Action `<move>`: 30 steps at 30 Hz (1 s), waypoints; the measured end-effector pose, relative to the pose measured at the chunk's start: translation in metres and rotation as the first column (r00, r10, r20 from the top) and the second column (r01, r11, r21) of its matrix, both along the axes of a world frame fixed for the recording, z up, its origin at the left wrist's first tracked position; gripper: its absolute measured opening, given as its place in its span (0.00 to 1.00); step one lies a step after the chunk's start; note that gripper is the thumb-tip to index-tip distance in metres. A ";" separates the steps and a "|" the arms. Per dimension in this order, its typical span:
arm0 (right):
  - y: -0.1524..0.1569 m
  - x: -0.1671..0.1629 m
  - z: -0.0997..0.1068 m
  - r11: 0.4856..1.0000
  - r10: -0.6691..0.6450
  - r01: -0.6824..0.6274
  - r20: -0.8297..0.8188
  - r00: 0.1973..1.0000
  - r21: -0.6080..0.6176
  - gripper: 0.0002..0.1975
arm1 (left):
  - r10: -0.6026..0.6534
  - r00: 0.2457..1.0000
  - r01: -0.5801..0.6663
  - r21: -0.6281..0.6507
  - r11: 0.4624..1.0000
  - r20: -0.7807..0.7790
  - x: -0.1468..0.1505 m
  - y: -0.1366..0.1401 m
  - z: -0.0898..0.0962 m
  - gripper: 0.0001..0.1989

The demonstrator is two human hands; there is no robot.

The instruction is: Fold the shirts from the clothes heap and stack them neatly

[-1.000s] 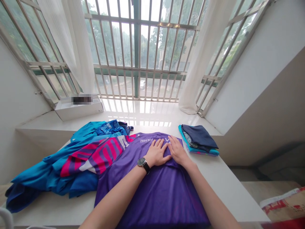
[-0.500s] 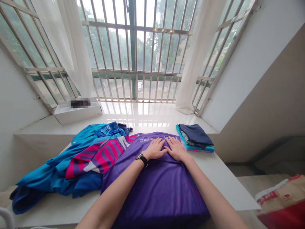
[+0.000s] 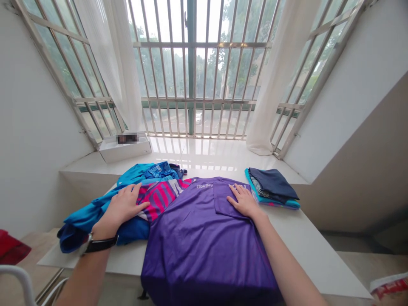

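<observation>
A purple T-shirt [image 3: 204, 238] lies spread over the white table, its lower part hanging over the front edge. Its pink-and-white striped sleeve [image 3: 164, 197] stretches to the left; on the right a folded flap lies on the body. My right hand [image 3: 245, 201] rests flat on that flap near the white lettering, fingers spread. My left hand [image 3: 125, 205], with a black-strapped watch [image 3: 100, 245] on the wrist, is over the striped sleeve's outer end, fingers extended and thumb apart. Beneath and beyond it sits a heap of blue clothes [image 3: 95, 212].
A folded stack of clothes [image 3: 274, 185], navy on top, sits at the table's [image 3: 306, 238] right. Behind are a white box [image 3: 127, 152] on the sill, curtains [image 3: 266, 93] and a barred window. A white curved rail [image 3: 19, 274] and red cloth [image 3: 12, 247] are at lower left.
My left hand has moved left from beside my right hand to the striped sleeve. My right hand stays on the shirt, where a folded flap now shows. The view has shifted left.
</observation>
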State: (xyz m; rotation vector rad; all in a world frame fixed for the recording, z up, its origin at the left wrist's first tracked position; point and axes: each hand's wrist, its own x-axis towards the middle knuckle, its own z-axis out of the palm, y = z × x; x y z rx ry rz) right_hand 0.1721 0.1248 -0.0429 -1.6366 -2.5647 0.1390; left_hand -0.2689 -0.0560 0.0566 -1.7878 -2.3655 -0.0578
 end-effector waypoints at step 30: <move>0.003 0.003 -0.003 1.000 0.006 -0.005 -0.058 0.998 0.025 0.37 | 0.088 0.989 -0.114 0.226 0.967 0.122 0.059 -0.008 0.048 0.20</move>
